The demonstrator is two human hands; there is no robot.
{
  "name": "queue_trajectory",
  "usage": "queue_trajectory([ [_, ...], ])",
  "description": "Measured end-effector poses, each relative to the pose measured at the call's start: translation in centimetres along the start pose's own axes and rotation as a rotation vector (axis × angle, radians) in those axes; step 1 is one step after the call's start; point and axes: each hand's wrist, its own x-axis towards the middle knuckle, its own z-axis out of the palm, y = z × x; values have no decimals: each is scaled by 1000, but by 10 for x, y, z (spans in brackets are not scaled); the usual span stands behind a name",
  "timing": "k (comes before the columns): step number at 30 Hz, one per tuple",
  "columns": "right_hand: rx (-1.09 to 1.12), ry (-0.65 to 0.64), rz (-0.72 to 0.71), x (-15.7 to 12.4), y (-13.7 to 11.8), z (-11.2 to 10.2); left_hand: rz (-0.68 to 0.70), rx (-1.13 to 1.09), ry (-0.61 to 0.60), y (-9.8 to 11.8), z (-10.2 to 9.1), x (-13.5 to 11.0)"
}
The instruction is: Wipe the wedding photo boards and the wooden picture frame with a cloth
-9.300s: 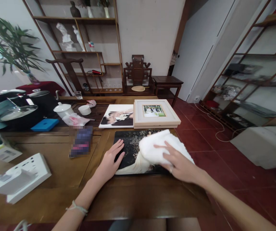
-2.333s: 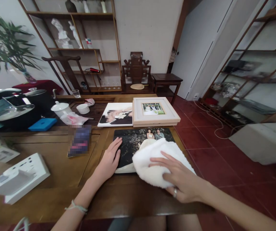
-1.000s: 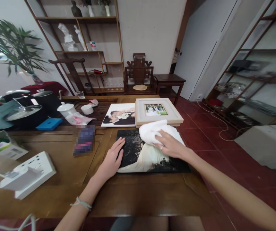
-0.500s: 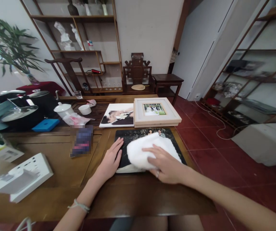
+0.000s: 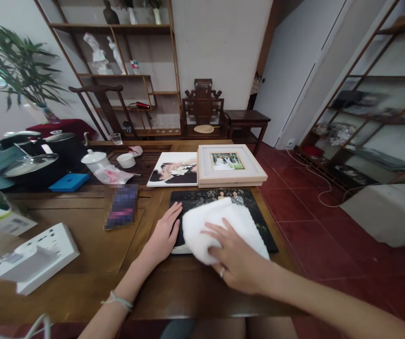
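Note:
A dark photo panel (image 5: 259, 214) lies flat near the table's front edge, with two small figures showing at its top. A white fluffy cloth (image 5: 202, 223) covers much of its middle and hangs over its near edge. Pressed onto this cloth is my right hand (image 5: 236, 254), its fingers bent into the fabric and the thumb tucked at the near side. My left hand (image 5: 163, 230) rests with fingers stretched out along the panel's left edge. Behind lie a white-edged photo panel (image 5: 156, 175) and a pale wooden picture frame (image 5: 252, 169), which sits on another frame.
A wooden table (image 5: 93, 254) bears a white power strip (image 5: 43, 263), a blurred dark packet (image 5: 121, 207), a blue box (image 5: 68, 182), a lidded white bowl (image 5: 94, 161), a white cup (image 5: 126, 160) and a dark pot (image 5: 29, 172). Red floor tiles (image 5: 311, 235) lie to the right.
My right hand and the white cloth have moved toward me and slightly left, uncovering more of the panel's right side. My left hand stays in place.

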Motion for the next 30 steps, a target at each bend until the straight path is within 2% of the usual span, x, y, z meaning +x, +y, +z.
queue_trajectory([
  [3,56,-62,-69,-17,-18,1,6,-4,1,-1,0,0],
  [5,82,-72,-81,-18,-17,-1,4,-4,-2,-1,0,0],
  [8,69,-36,-33,-5,1,-7,3,-5,-5,-1,0,0],
  [14,-90,104,67,46,54,-16,-7,-10,-14,2,-2,0],
  [18,-124,139,95,67,68,-17,-17,-20,-32,2,-3,0],
  [22,-121,106,85,57,48,-11,-20,-30,-15,1,-2,0],
  [30,29,-57,-88,4,-16,-1,2,-39,-19,-3,-1,0],
])
